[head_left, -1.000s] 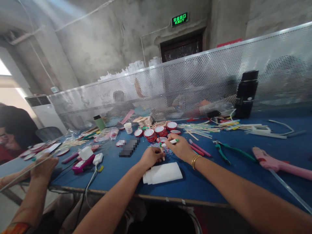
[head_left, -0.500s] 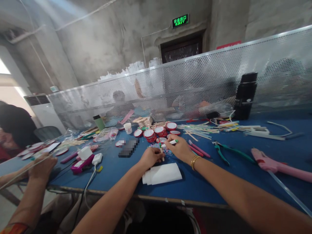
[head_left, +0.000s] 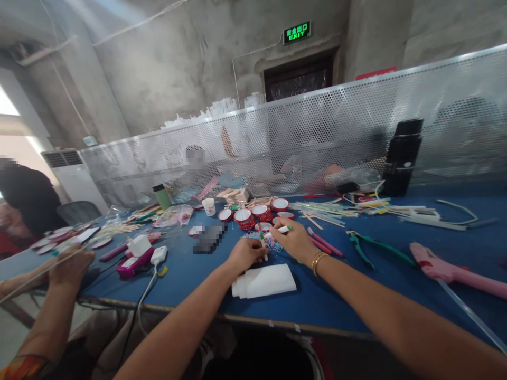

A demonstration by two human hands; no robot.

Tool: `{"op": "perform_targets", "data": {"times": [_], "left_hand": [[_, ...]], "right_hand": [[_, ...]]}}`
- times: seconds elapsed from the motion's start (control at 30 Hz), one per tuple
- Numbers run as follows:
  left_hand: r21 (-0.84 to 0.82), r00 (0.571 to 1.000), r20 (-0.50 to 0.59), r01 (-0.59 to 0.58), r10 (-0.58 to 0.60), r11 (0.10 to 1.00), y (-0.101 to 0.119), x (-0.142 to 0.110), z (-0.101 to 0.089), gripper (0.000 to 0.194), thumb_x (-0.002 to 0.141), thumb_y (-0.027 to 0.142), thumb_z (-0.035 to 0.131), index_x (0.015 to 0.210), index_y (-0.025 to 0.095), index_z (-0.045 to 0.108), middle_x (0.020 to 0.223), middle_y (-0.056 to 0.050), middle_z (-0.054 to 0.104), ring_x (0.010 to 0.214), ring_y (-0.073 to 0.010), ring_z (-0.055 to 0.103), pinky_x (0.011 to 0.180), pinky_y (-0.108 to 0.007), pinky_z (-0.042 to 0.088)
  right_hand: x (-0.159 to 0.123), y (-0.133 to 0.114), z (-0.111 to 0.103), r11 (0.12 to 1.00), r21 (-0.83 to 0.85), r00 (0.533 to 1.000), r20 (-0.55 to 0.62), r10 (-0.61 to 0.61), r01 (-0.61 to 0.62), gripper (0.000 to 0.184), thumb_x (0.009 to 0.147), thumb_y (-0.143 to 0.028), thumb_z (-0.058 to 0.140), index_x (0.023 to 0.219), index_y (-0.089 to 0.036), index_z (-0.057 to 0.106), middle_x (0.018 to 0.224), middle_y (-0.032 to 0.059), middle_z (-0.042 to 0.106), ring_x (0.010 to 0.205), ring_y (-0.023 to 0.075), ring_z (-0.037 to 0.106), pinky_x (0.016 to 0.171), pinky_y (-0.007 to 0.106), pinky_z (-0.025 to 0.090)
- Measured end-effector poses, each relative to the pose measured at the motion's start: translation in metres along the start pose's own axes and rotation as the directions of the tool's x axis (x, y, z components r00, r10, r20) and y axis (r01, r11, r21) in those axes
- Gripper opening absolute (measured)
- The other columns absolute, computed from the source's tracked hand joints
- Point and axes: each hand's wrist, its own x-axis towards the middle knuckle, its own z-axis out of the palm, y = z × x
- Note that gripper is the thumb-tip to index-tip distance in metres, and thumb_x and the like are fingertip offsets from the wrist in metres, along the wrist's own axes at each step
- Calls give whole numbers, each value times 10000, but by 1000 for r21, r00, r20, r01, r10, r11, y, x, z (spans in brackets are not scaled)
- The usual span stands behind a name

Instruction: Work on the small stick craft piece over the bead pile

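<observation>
Near the worktop's (head_left: pixel 332 298) front edge, the left hand (head_left: pixel 247 254) pinches a stick (head_left: pixel 263 243), long axis pointing toward the back edge; the right hand (head_left: pixel 293 240) grips a marker (head_left: pixel 282 230) crosswise, tip at the stick.

The left forearm (head_left: pixel 196 303) is stretched forward from the lower left, and the right forearm (head_left: pixel 368 298) is brought in from the lower right; both are bared and angled inward. The left hand (head_left: pixel 246 254) is held low, its back turned upward, its fingers curled and pinched together. The right hand (head_left: pixel 296 243) is held slightly higher in view, its fingers bent into a pen-style grip. The two hands are set near each other, with fingertips turned inward.
</observation>
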Motion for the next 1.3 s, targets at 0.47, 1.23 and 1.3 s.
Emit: {"op": "perform_targets", "data": {"times": [0.47,1.23,1.3], "left_hand": [[9,1000,-4,11,-11,1000,1,-2,0,327,707,460,622,679,134,639,530,10,565,469,-86,450,486,-214,310],[14,1000,-2,4,-4,1000,0,-1,0,316,713,449,617,668,137,633,532,11,570,463,-84,447,480,-211,307],[12,1000,-1,3,-3,1000,0,0,0,312,713,448,616,674,138,633,541,8,578,469,-85,455,485,-210,315]], "right_hand": [[0,1,-2,999,-11,999,0,-40,40,200,808,-339,525,656,-210,536,611,-23,568,587,130,481,581,258,343],[1,4,0,998,-17,998,9,-54,54,187,808,-334,519,667,-211,528,619,-20,571,594,131,483,587,257,347],[0,3,0,998,-12,998,13,-56,57,195,812,-341,514,665,-212,524,615,-22,566,593,130,481,587,255,351]]}}
